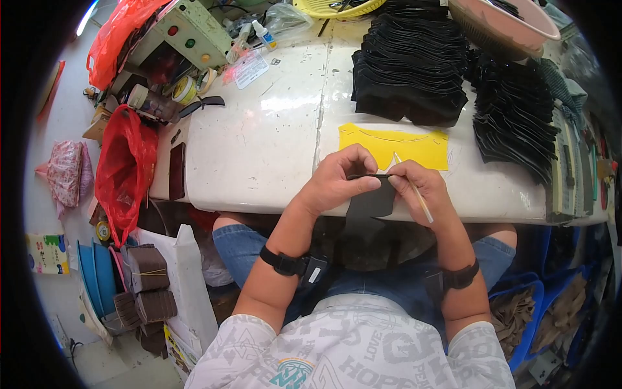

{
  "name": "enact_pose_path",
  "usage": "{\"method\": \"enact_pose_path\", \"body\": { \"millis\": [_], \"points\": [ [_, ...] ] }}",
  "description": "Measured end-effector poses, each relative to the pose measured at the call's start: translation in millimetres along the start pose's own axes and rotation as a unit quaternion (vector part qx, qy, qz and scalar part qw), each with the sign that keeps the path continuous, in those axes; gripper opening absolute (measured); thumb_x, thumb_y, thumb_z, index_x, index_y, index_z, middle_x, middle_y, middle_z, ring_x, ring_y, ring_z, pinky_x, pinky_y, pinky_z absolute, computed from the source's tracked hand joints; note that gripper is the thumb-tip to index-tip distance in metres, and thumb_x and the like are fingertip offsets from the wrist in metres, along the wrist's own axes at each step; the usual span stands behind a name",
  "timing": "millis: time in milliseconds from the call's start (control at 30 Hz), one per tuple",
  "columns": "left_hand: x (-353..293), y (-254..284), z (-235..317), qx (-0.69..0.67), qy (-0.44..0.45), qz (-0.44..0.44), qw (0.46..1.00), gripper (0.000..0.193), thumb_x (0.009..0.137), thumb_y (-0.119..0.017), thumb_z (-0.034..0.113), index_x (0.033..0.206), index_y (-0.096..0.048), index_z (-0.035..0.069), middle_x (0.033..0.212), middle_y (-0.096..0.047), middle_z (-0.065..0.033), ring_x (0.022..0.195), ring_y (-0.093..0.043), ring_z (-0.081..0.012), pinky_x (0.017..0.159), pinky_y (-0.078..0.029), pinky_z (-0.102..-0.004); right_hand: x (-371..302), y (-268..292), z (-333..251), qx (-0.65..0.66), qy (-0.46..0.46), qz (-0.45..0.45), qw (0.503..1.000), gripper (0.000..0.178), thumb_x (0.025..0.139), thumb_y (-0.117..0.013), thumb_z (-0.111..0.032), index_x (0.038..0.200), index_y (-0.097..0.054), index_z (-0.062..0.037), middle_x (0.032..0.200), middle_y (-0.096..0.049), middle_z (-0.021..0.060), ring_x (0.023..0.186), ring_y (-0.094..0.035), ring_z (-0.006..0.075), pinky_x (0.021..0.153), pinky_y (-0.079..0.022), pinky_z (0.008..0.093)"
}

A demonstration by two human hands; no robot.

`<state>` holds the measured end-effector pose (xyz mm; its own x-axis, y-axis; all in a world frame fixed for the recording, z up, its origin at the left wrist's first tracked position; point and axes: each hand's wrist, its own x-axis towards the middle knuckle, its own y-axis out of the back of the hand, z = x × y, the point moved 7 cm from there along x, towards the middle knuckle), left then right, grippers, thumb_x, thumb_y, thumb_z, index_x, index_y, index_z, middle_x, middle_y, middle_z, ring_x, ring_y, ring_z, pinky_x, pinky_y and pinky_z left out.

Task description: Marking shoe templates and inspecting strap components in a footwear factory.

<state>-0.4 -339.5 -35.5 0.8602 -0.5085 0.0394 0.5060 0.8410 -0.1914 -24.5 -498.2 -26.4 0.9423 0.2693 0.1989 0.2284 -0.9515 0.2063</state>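
Note:
My left hand (342,176) pinches the upper edge of a dark, flat piece of leather-like material (370,200) between thumb and fingers. The piece hangs down over the table's front edge. My right hand (424,188) is closed at the other end of the same edge. A slim whitish pen (424,206) also rests in that hand, one end pointing up toward the table and the other toward the wrist. Just beyond my hands lies a yellow template (424,148) with a curved line and a notch, on the white table (259,142).
Tall rows of glossy black pieces (408,71) stand at the back right, with another stack (515,123) beside them. A pink basket (505,26) sits behind. To the left are a phone (177,171), a red plastic bag (123,168) and a control box (188,35). Blue crates (534,305) stand lower right.

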Motion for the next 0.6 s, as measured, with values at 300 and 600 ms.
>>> {"method": "enact_pose_path", "body": {
  "millis": [300,600],
  "points": [
    [-1.0,-0.6,-4.0,0.059,0.062,-0.036,0.996,0.014,0.089,-0.071,0.008,0.095,-0.059,0.006,0.096,-0.059,0.0003,0.092,-0.054,-0.0085,0.085,-0.044,-0.0243,-0.8,-1.4,-0.1,0.008,0.007,-0.011,1.000,0.002,0.093,-0.063,-0.001,0.094,-0.063,0.0005,0.072,-0.063,0.0076,0.061,-0.060,0.0143,0.059,-0.048,0.0260],
    [-0.2,0.7,-3.3,0.106,0.035,-0.032,0.993,0.016,0.089,-0.073,0.011,0.099,-0.062,0.004,0.093,-0.061,0.0017,0.085,-0.055,-0.0066,0.078,-0.047,-0.0231,-0.3,-2.0,-0.4,0.001,0.021,-0.014,1.000,0.004,0.092,-0.064,-0.002,0.096,-0.065,-0.0005,0.072,-0.063,0.0076,0.061,-0.059,0.0142,0.059,-0.047,0.0259]
  ]
}}
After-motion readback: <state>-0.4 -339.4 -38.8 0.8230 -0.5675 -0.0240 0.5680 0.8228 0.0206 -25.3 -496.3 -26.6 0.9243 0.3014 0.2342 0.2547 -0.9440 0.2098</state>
